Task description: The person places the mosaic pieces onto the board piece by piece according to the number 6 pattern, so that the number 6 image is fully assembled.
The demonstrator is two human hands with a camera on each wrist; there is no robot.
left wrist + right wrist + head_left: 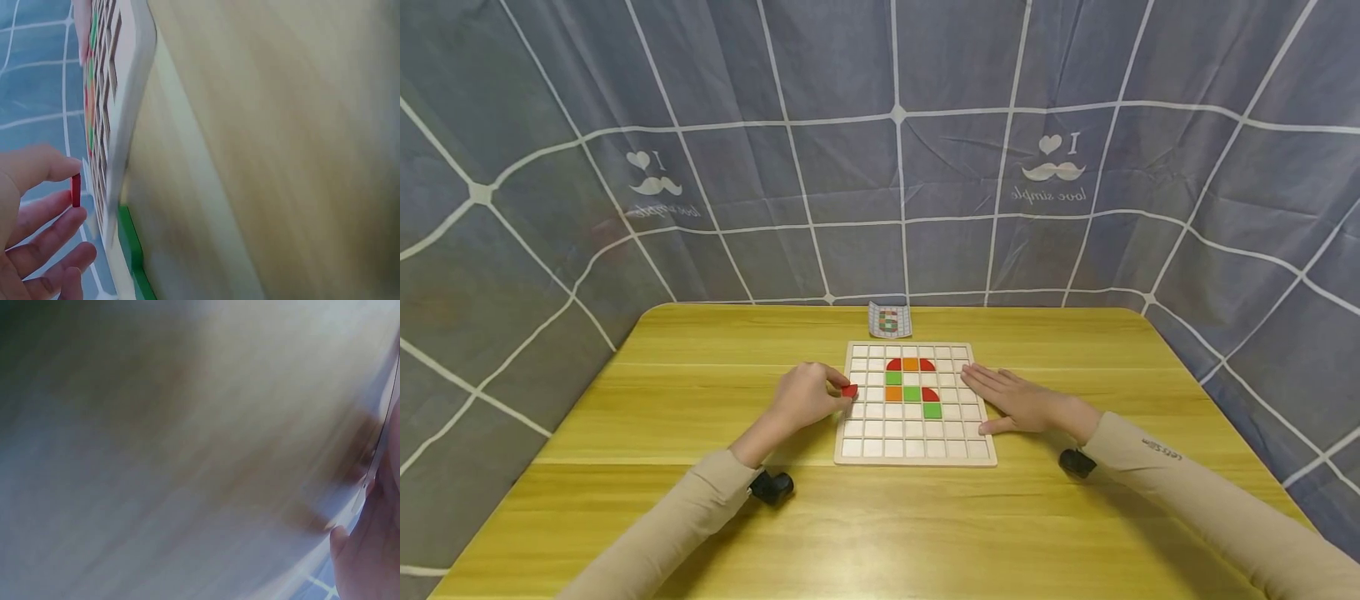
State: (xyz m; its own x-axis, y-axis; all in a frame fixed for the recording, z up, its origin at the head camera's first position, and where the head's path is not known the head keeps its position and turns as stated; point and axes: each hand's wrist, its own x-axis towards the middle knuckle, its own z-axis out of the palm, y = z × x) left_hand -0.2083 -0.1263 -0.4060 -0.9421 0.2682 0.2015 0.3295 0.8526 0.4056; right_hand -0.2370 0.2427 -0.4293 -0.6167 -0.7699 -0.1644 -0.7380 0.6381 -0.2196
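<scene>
My left hand [803, 395] pinches a red quarter-round tile [849, 391] at the left edge of a white gridded board [872, 450]. In the left wrist view the red tile [76, 190] is seen edge-on between thumb and fingers. My right hand [1018, 402] rests on the board's right edge with its fingers straight. Set in the grid are several tiles: an orange square [911, 364] between two red quarter-rounds in an upper row, a green square [893, 378] below, then an orange, a green and a red tile, with another green square [932, 410] under the red.
Behind the board lies a small pattern card [889, 321] with a coloured figure on a grid. A green piece [131, 244] lies beside the board in the left wrist view. The wooden table [880, 533] meets a grey checked curtain [850, 167] at the back.
</scene>
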